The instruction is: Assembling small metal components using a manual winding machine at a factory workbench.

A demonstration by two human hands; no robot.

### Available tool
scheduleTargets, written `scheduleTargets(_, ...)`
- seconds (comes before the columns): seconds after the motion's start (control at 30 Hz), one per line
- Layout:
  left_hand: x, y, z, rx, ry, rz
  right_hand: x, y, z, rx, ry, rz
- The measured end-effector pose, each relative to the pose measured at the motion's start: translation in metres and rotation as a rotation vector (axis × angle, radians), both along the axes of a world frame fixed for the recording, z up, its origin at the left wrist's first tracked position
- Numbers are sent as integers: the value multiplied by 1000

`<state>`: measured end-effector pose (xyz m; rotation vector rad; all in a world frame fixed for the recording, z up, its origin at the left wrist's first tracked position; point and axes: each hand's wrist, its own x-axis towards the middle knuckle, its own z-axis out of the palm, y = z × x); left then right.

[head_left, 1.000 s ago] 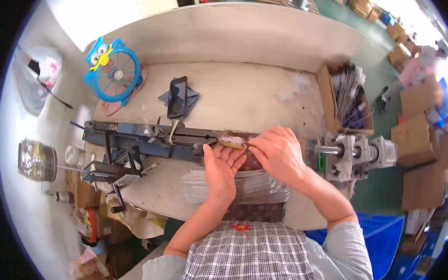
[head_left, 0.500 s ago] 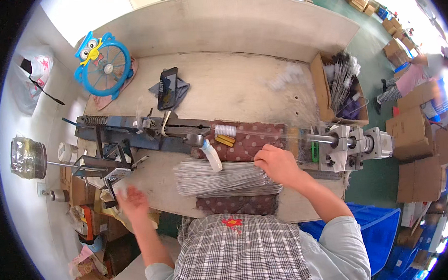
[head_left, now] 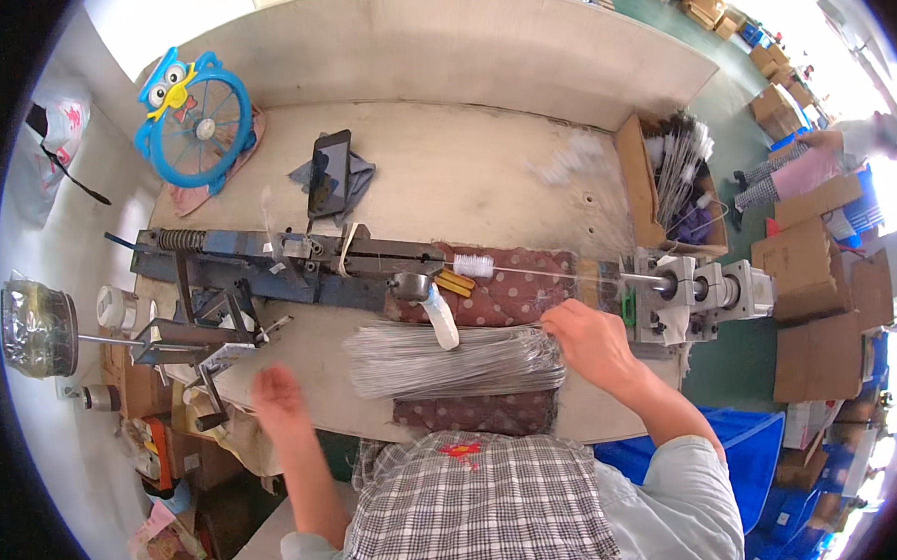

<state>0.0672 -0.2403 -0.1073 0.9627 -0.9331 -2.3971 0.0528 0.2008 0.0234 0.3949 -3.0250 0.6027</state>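
Observation:
My right hand (head_left: 591,342) is at the right end of a bundle of thin metal wires (head_left: 442,360), its thumb and fingers pinched together. What lies between the fingertips is too small to make out. My left hand (head_left: 282,399) is smeared by motion over the table's front edge, apart from the crank handle (head_left: 212,420) to its left. Behind the bundle, a small white bristle brush (head_left: 474,267) sits on a thin wire that runs to the metal shaft (head_left: 649,280) on the right. A white-wrapped lever (head_left: 440,320) hangs over the bundle's back edge.
A long metal bench fixture (head_left: 258,263) spans the table's left half. Yellow pieces (head_left: 455,283) lie on a dotted brown cloth (head_left: 519,287). A phone (head_left: 330,175) and a blue fan (head_left: 199,121) stand behind. A cardboard box (head_left: 648,196) holds finished-looking wire brushes at right.
My left hand has drawn away from the crank handle, toward the right. The right hand has shifted slightly right along the bundle's end. The wire behind, blurred before, now shows as a thin line.

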Motion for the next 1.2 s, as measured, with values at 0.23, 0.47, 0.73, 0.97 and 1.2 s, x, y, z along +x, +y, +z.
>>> scheduleTargets(0.23, -39, 189, 70, -102, -6, -802, 7, 13, 1, 106, -14, 54)
scheduleTargets(0.47, -49, 222, 190, 956, 12, -947, 17, 12, 13, 136, 105, 65)
scheduleTargets(0.73, -38, 165, 169, 478, 195, -890, 11, 73, 96, 257, 249, -200)
scheduleTargets(0.97, -41, 245, 158, -203, 293, -1353, -13, 73, 98, -154, 268, -256)
scheduleTargets(1.2, -94, 351, 110, -1818, 654, -1117, -46, 58, 65, -273, 239, -141)
